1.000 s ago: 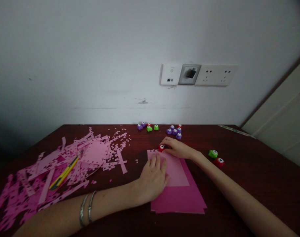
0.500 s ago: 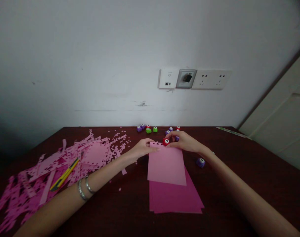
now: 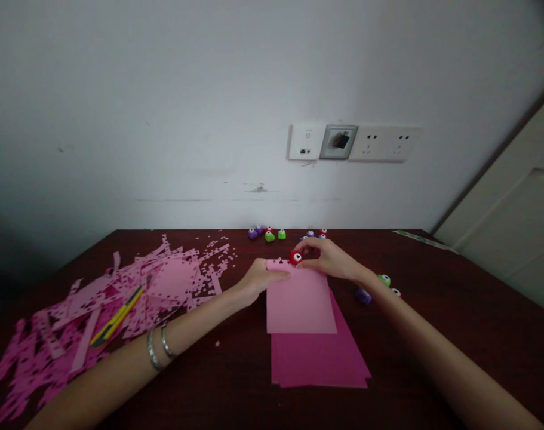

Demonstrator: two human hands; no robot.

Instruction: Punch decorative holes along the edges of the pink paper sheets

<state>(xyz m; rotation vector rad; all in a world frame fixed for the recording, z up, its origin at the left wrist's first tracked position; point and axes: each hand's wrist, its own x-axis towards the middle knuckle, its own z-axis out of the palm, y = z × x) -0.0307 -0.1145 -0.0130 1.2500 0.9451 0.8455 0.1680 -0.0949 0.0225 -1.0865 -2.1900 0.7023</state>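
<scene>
My left hand [image 3: 258, 279] pinches the upper left part of a light pink sheet of paper [image 3: 301, 303], its thumb lying on top. Small punched holes run along the sheet's far edge near that hand. Between the fingers of my right hand [image 3: 326, 258] is a red craft punch [image 3: 295, 257] with a white top and a dark heart mark, set at the far edge of the sheet. Darker magenta sheets [image 3: 319, 361] lie partly under the light one. Just right of the sheet, a purple craft punch [image 3: 363, 295] rests by my right forearm, along with a green craft punch [image 3: 383, 279].
Punched pink paper scraps [image 3: 164, 283] are heaped on the left, with a yellow utility knife [image 3: 117, 316] on them. More craft punches [image 3: 269, 236] stand near the wall. A patterned strip [image 3: 424, 240] lies at the back right. Sockets [image 3: 383, 144] are on the wall.
The red punch and my right hand have shifted slightly left along the sheet's edge. The sheet has moved a little left and turned straighter. A green punch now shows beside my right forearm.
</scene>
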